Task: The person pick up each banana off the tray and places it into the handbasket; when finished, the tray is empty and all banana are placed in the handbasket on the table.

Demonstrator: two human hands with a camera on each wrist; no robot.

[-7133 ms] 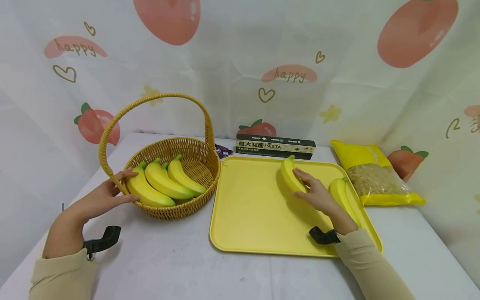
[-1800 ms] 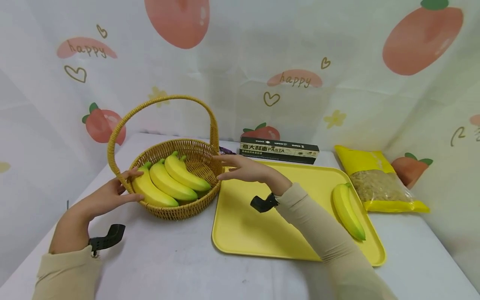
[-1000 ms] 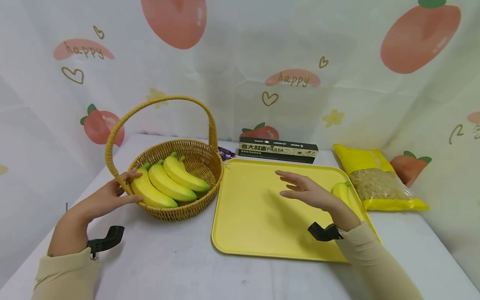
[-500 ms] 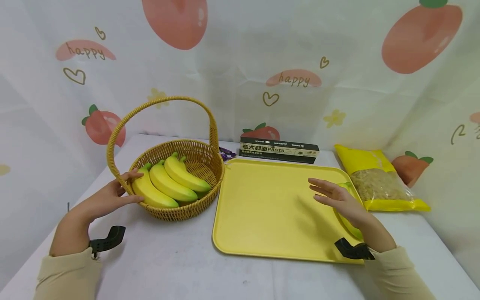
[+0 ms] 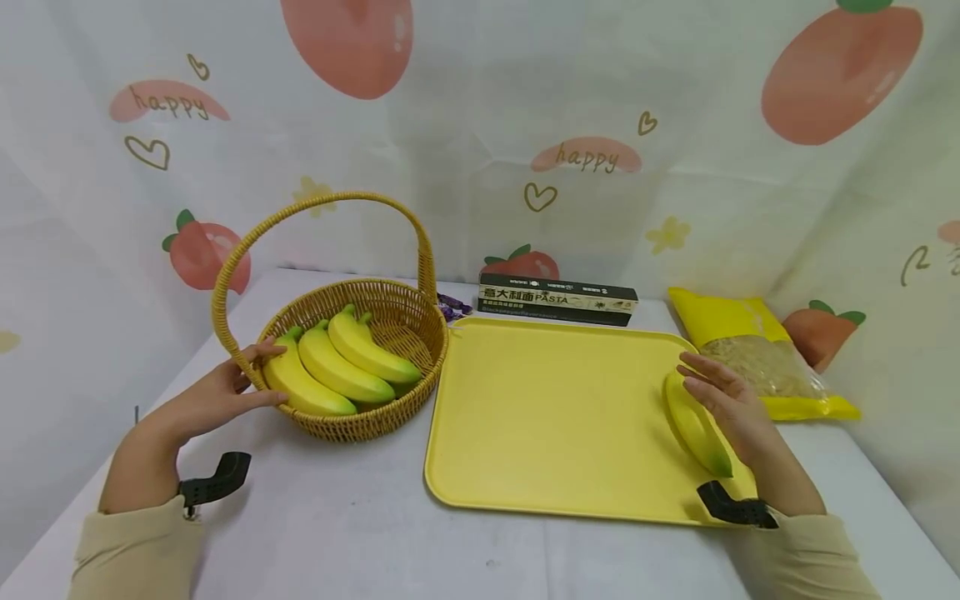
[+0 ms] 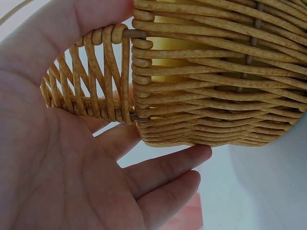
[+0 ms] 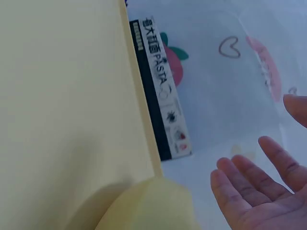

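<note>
My left hand (image 5: 213, 396) holds the wicker basket (image 5: 356, 429) at its left side, where the handle meets the rim. In the left wrist view, the thumb and fingers (image 6: 163, 170) lie around the handle's base and against the woven wall (image 6: 216, 96). Several bananas (image 5: 341, 367) lie side by side in the basket's left part. My right hand (image 5: 731, 408) hovers with spread, relaxed fingers over a single banana (image 5: 693, 425) on the yellow tray (image 5: 540, 417). In the right wrist view, that banana (image 7: 148, 206) shows beside the hand (image 7: 264, 191), which holds nothing.
Behind the tray stands a dark pasta box (image 5: 557, 300). Purple wrapped pieces (image 5: 453, 307) lie between it and the basket. A yellow bag (image 5: 757, 354) with a clear window leans at the tray's right edge. A printed cloth (image 5: 480, 125) hangs behind the table.
A banana earlier held by my right hand over the tray is now among those in the basket. Since then the right hand has moved from the basket rightward to the remaining banana. The left hand stays.
</note>
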